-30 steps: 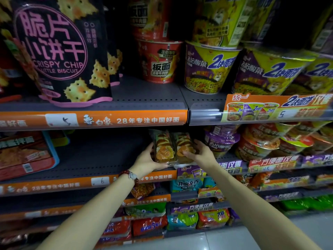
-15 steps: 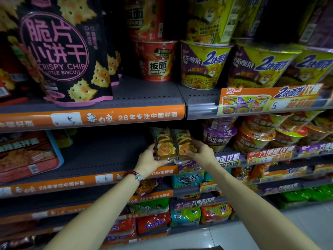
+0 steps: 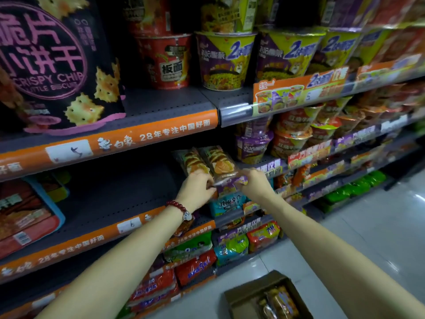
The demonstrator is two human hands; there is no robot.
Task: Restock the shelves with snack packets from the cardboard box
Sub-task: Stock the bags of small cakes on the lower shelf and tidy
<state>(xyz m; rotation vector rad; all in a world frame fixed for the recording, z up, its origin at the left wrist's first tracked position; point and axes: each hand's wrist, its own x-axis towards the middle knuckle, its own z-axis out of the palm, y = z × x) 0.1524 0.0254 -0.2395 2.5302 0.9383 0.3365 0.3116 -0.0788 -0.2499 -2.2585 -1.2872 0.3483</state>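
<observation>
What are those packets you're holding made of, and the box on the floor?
The packets look like thin glossy plastic film: they shine, and the contents show through. The box looks like plain brown cardboard, matte, with open flaps. Both hands, left and right, grip the packets.

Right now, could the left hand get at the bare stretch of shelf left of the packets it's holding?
Probably yes. The left hand sits at the snack packets, and the dark shelf beside them looks bare, with nothing between.
</observation>
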